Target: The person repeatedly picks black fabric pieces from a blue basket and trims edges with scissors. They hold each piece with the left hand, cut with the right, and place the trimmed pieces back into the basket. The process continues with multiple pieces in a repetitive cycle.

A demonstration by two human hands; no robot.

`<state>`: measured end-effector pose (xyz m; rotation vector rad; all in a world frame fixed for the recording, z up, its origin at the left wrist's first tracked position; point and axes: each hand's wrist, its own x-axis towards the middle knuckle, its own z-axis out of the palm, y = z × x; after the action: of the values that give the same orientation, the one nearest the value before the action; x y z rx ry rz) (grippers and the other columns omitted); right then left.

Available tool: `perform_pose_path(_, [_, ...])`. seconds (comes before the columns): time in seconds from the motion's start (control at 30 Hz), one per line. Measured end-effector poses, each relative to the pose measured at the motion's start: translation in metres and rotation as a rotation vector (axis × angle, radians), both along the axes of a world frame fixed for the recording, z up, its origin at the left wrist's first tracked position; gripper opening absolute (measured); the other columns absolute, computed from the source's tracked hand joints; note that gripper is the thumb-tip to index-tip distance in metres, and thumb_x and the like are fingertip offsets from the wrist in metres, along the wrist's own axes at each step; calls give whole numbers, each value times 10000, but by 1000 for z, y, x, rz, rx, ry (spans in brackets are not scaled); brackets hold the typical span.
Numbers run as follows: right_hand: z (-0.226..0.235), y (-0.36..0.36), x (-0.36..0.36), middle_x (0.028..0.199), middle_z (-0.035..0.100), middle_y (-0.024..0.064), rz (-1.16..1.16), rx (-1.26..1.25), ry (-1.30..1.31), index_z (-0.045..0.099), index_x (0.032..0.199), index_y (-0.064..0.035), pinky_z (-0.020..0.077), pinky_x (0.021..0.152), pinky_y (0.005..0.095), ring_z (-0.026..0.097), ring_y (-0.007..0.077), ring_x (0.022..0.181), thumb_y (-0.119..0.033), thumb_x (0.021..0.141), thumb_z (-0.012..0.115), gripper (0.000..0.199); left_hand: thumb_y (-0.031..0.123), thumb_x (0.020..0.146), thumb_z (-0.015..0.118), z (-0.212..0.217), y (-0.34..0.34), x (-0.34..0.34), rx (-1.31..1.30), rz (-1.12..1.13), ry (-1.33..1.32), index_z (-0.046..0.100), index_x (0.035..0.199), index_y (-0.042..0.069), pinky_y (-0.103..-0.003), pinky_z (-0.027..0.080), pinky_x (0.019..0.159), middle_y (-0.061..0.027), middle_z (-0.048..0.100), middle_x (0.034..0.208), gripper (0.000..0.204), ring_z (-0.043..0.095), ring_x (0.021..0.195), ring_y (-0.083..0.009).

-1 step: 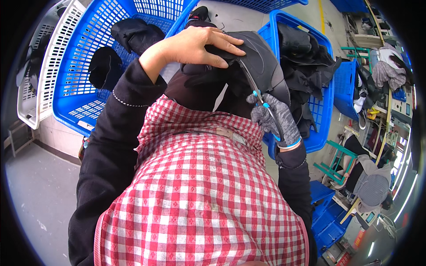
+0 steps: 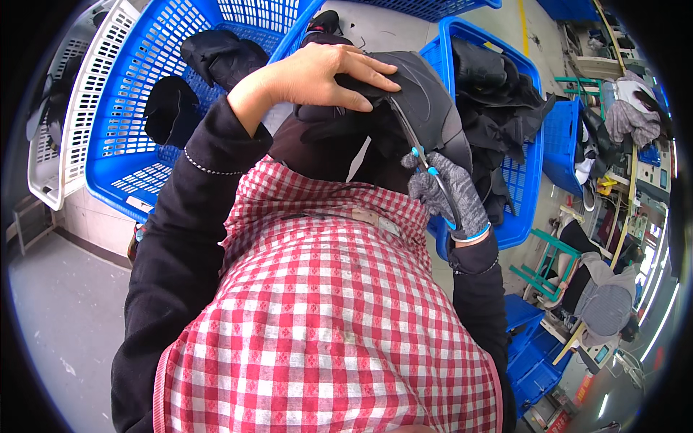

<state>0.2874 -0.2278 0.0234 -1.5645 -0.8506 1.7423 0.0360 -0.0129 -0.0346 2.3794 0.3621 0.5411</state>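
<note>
Black curved piece (image 2: 426, 90): lies beneath the bare left fingers, reaching rightward past their tips and down to the gloved right ones. Checked red-and-white apron (image 2: 325, 289) spreads widest, nearer the wearer than either set of fingers. Left blue basket (image 2: 126, 155), slatted, stands left of the bare fingers, two dark bundles (image 2: 224, 58) inside. Right blue basket (image 2: 535, 173), just right of the gloved fingers, holds a heap of black pieces (image 2: 480, 72). Left hand (image 2: 317, 76): fingers stretched out, thumb spread apart from the forefinger, laid over the piece's top, not closed round it. Right hand (image 2: 444, 184), in grey knit: fingers curled tight about a slim tool (image 2: 408, 128) with light-blue parts, its far end slanting up-left from them to the piece, near the left thumb; exact contact unclear.
</note>
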Motion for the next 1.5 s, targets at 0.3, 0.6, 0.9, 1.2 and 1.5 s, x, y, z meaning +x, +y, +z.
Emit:
perform_pose_path(0.3, [6, 0, 3, 860, 717, 30, 140, 189, -414, 682, 1289, -42, 460, 601, 189, 628, 44, 707, -157, 978, 707, 333, 380, 858, 765, -5, -4, 5, 76, 64, -27, 754, 1272, 355, -383, 484, 1109, 16, 638, 1447, 415, 613, 1293, -263])
perform_pose_path(0.6, [34, 6, 5, 911, 730, 66, 125, -7, -237, 657, 1245, 23, 568, 660, 234, 707, 137, 748, -175, 1042, 598, 290, 377, 815, 758, 0, -19, 11, 61, 184, 2, 786, 1213, 349, -346, 537, 1020, 24, 670, 1404, 400, 667, 1214, -231])
perform_pose_path(0.9, [23, 17, 18, 874, 707, 36, 26, -184, -47, 681, 1195, 28, 535, 593, 235, 678, 131, 725, -298, 1075, 559, 368, 392, 815, 758, -4, -16, 9, 65, 169, -1, 769, 1239, 377, -351, 529, 1028, 38, 657, 1422, 424, 656, 1232, -229])
perform_pose_path(1.2, [23, 3, -6, 961, 744, 204, 470, 526, -1333, 728, 1182, -39, 572, 739, 388, 727, 379, 856, -419, 783, 882, 572, 331, 829, 777, -2, -21, 12, 7, 184, 70, 764, 1257, 336, -418, 469, 1116, 41, 643, 1440, 429, 570, 1341, -306])
perform_pose_path(1.5, [29, 14, 17, 890, 696, 56, 151, -85, -54, 642, 1222, 67, 531, 561, 224, 691, 169, 715, -256, 1085, 540, 365, 286, 824, 805, 5, -21, 8, -66, 131, 52, 769, 1261, 288, -444, 436, 1166, 23, 645, 1439, 438, 539, 1379, -347])
